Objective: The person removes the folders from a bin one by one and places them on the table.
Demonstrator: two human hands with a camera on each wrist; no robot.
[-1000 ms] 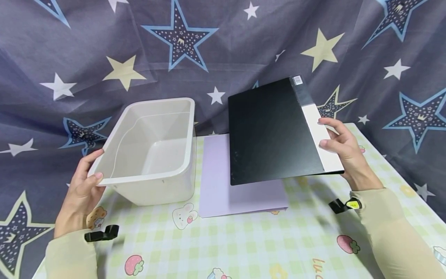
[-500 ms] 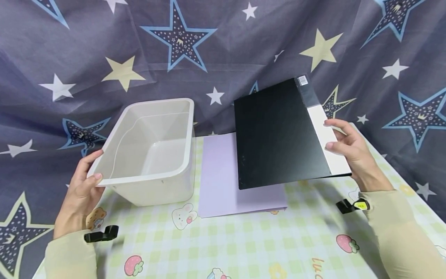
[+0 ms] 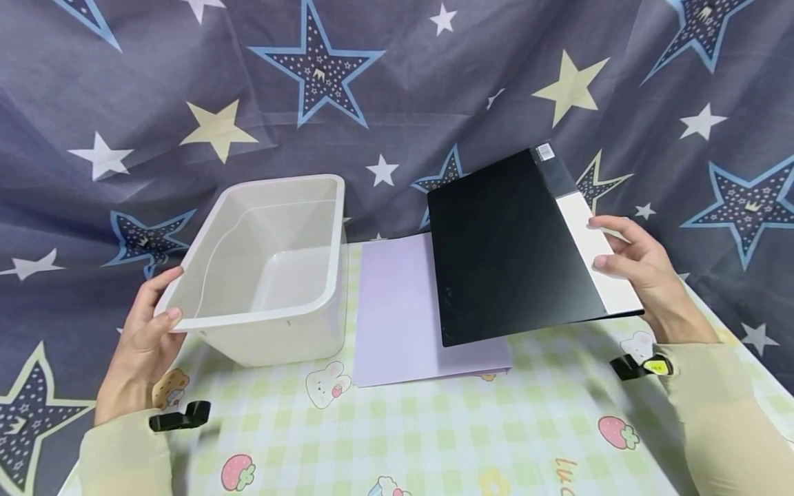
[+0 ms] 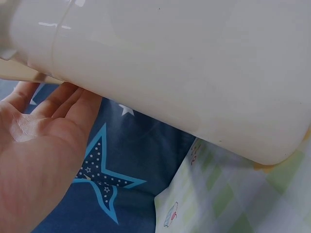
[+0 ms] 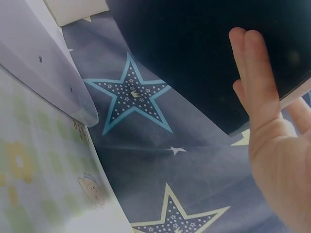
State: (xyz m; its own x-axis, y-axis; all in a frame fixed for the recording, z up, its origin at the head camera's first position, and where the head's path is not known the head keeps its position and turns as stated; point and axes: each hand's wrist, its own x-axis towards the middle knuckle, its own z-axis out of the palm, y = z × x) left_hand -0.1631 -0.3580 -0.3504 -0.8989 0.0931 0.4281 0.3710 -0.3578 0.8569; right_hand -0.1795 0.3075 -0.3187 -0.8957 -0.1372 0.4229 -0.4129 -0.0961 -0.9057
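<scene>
A white plastic basin (image 3: 291,275) stands at the left of the table, with nothing seen inside it. My left hand (image 3: 145,331) pinches its near left rim corner; in the left wrist view my fingers (image 4: 53,104) reach up under that rim. My right hand (image 3: 651,279) holds a black file folder (image 3: 509,255) by its spine, thumb over the white label, fingers beneath. The folder hangs tilted above the table. Below it a lilac folder (image 3: 393,310) lies flat, its right part covered. In the right wrist view two small dark dots mark the lilac folder's edge (image 5: 41,60).
The table wears a green checked cloth (image 3: 409,427) printed with cartoon figures. A dark blue curtain (image 3: 409,96) with stars hangs right behind the table. The basin's right wall stands close beside the lilac folder.
My right hand has carried the black file folder to the right and slightly down, uncovering more of the lilac folder. The left hand and the basin have kept their place.
</scene>
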